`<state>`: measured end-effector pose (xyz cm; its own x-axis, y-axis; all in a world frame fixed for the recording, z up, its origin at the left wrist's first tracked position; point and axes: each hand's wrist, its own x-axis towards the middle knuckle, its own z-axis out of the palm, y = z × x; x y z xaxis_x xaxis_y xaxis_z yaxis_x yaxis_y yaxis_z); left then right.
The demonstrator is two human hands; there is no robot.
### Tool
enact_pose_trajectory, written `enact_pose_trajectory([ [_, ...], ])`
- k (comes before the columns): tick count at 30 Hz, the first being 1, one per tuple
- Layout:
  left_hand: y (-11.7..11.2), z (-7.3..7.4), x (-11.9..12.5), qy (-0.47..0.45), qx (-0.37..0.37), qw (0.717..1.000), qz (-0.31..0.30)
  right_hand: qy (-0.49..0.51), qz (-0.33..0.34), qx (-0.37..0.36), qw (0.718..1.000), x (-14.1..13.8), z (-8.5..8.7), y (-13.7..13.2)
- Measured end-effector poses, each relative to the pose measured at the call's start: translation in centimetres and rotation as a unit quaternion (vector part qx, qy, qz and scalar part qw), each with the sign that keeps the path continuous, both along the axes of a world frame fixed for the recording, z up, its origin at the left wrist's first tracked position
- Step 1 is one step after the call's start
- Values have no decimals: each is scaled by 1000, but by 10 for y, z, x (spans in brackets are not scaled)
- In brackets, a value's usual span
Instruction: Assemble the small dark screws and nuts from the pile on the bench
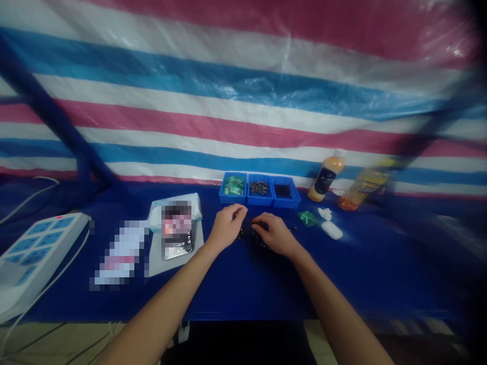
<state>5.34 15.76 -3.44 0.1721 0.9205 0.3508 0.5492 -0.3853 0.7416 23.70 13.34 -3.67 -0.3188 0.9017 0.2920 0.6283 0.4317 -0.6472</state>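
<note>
My left hand [228,226] is closed above the blue table, with thumb and fingers drawn together just in front of the bins. What it holds, if anything, is too small to see. My right hand [274,233] is beside it, its fingers curled down over small dark parts [262,242] on the table. Its fingertips are partly hidden, and I cannot make out what is in them. Behind the hands stand three joined blue bins: one with green packets [234,186], one with small metallic pieces [259,188], and one with black pieces [282,191].
To the right lie a green packet [307,218], a crumpled tissue [324,213] and a white case [332,230], with two drink bottles [324,178] behind. At left are a power strip [45,253], a phone [178,249] and a tissue pack [155,215].
</note>
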Motion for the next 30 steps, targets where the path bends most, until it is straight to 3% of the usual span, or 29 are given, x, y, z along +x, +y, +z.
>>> enact_pose_trajectory([
  [10, -4, 1, 3, 8, -2, 996, -92, 79, -21, 12, 997, 6, -2, 4],
  [20, 0, -1, 2, -16, 15, 998, -51, 174, -16, -27, 984, 5, -4, 4],
  [26, 2, -4, 0, -20, 20, 999, -42, 251, -60, -82, 963, 13, 3, 6],
  [30, 2, -3, 0, -21, 18, 999, -40, 250, -110, -98, 957, 23, 4, 9],
])
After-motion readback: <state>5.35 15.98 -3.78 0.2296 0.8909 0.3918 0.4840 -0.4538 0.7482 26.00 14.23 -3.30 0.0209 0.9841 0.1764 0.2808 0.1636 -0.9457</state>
